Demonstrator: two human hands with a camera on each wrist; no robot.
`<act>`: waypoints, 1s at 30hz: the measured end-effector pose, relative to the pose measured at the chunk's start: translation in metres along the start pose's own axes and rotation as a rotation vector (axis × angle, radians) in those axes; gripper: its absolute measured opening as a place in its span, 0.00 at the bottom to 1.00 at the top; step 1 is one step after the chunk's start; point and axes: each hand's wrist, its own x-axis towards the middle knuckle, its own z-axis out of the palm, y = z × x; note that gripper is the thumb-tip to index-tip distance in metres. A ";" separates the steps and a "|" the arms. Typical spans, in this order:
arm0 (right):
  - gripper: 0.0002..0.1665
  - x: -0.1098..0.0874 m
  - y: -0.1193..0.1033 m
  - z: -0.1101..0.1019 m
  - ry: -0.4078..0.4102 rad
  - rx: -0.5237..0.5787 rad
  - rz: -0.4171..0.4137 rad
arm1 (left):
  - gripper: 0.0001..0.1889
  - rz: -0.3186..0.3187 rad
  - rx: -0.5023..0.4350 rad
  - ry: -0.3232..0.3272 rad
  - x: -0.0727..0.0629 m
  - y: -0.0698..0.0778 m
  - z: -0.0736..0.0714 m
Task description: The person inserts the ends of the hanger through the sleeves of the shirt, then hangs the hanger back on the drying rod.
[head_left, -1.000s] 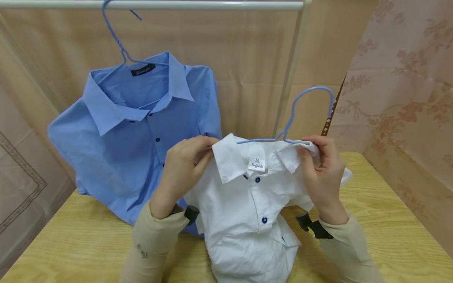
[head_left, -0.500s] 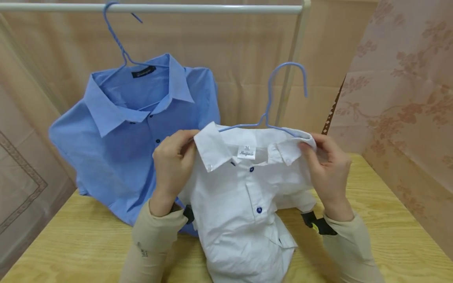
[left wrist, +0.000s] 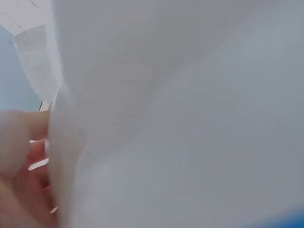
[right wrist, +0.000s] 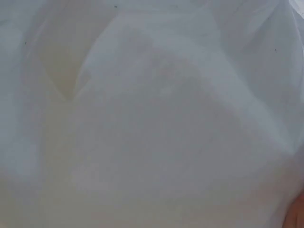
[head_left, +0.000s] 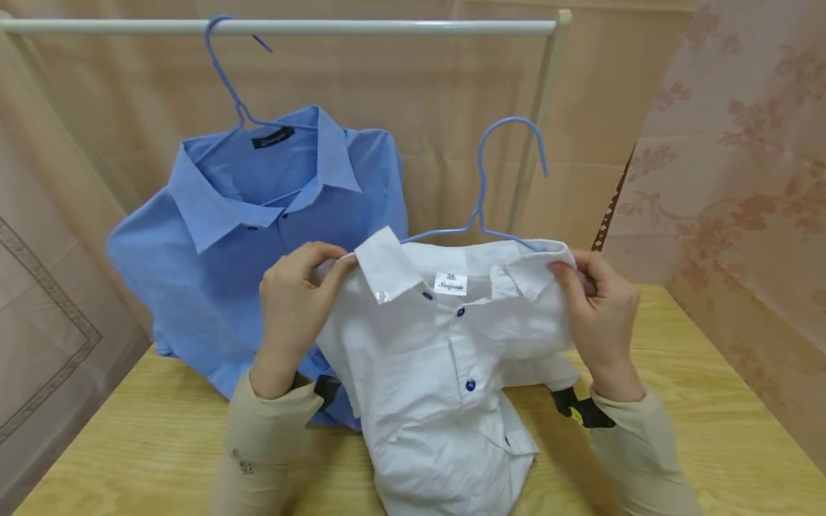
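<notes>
A white shirt (head_left: pixel 419 373) with dark blue buttons spreads between both hands, its lower part bunched down toward the table. Inside its collar sits a blue wire hanger (head_left: pixel 478 215), hook standing up above the neckline and arms running under the cloth. My left hand (head_left: pixel 293 308) pinches the left shoulder between thumb and fingers, just outside the collar point. At the opposite shoulder, my right hand (head_left: pixel 600 315) pinches the fabric beside the collar. White cloth fills most of both wrist views; part of the left hand (left wrist: pixel 21 166) shows at the left edge of its view.
A blue shirt (head_left: pixel 239 287) on another blue hanger (head_left: pixel 226 72) hangs from a white rail (head_left: pixel 387 27) at the back left, its lower part on the wooden table (head_left: pixel 697 401). Beige curtain (head_left: pixel 452 93) stands behind; patterned cloth (head_left: pixel 761 201) covers the right side.
The hanger's hook has swung left and become more upright. My left hand has moved left from the collar edge along the shoulder. The right hand has shifted slightly right, still holding the shirt.
</notes>
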 end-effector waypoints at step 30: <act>0.22 0.097 -0.042 0.099 -0.377 0.033 0.122 | 0.32 -0.169 0.376 0.431 0.062 -0.037 -0.054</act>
